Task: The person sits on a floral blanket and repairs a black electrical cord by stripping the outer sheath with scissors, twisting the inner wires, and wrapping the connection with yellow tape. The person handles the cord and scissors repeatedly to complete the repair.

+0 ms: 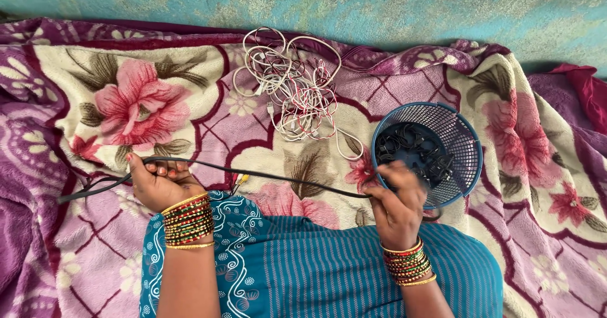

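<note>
I hold a black cable (278,176) stretched between my two hands, above my lap and the flowered blanket (95,90) spread under everything. My left hand (158,184) is curled closed around the cable near the blanket's left edge, fingers wrapped over the top of it, and a short tail runs on past that fist, out to the left and slightly down toward the purple border. My right hand (397,204) is closed on the other end of the taut stretch, pinching it just at the near rim of the blue mesh basket (465,134), which sits toward the blanket's right side.

The cable's long axis runs nearly level from left to right, dipping a little as it nears my right hand. So the free length lies to the left of my right grip and to the right of my left grip. My right hand is much the nearer one to the basket, touching or almost touching its rim; I cannot tell which, since the hand is a bit blurred. Inside the basket lie dark coiled cables (414,148).

Toward the far edge of the blanket, between my hands but well apart from them, sits a tangled heap of white cables (294,87).
</note>
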